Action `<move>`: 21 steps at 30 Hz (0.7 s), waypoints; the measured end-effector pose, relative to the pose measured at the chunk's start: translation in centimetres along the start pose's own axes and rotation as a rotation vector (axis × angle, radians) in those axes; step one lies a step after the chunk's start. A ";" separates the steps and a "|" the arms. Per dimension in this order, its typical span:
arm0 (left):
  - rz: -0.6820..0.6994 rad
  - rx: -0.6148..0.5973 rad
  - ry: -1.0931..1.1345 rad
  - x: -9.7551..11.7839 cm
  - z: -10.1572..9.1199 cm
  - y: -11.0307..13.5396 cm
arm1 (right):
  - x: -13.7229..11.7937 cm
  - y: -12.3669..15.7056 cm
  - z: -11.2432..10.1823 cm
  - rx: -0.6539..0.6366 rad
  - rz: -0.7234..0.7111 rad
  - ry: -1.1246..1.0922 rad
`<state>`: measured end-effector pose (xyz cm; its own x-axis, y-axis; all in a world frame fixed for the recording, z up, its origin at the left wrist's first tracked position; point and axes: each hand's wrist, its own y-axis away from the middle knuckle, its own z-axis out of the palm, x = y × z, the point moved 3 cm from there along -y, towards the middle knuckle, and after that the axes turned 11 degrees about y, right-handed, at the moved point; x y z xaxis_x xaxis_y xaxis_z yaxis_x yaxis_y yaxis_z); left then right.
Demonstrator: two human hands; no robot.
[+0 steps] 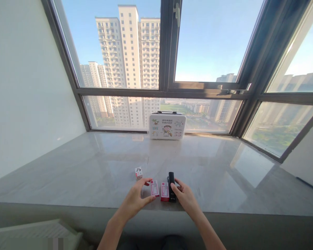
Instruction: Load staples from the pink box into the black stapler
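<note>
My left hand (138,195) has its thumb and index finger at the near and far ends of a small pink-and-white staple box (154,188), which is slightly turned. My right hand (184,194) grips a black stapler (171,184) from its right side, thumb on top. The stapler lies lengthwise, pointing away from me. Between the two hands a second pink-and-white box (165,191) rests against or right beside the stapler's left side. Just beyond my left fingers is a small white box (138,172) with a dark picture of clips and red marks.
A white case (167,126) with cartoon prints and a dark handle stands upright against the window at the back. The grey stone sill (99,173) ends at a front edge close to me. A pale slatted object (33,234) is below it at the left.
</note>
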<state>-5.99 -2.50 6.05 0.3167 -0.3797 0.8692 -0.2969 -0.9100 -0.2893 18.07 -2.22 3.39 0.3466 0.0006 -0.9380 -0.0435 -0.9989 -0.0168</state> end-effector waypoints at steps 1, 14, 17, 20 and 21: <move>0.027 -0.020 0.039 0.5 1.0 -0.7 | -0.2 0.1 -0.1 -0.006 -0.009 0.008; -0.002 -0.190 0.130 -0.2 5.3 -3.1 | -0.6 -0.2 -0.1 -0.029 -0.080 0.074; 0.021 -0.153 0.125 0.2 5.5 -2.3 | 0.8 -0.3 -0.5 -0.045 -0.016 0.041; 0.058 -0.003 0.093 0.5 4.0 -1.6 | 2.4 0.2 -1.4 -0.073 0.052 0.030; 0.049 0.098 0.056 0.3 2.9 -1.5 | 2.7 0.6 -1.6 -0.078 0.044 0.045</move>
<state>-2.83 -1.70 5.59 0.2525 -0.4167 0.8733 -0.2207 -0.9035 -0.3673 20.51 -2.85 1.44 0.3878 -0.0434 -0.9207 0.0131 -0.9985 0.0526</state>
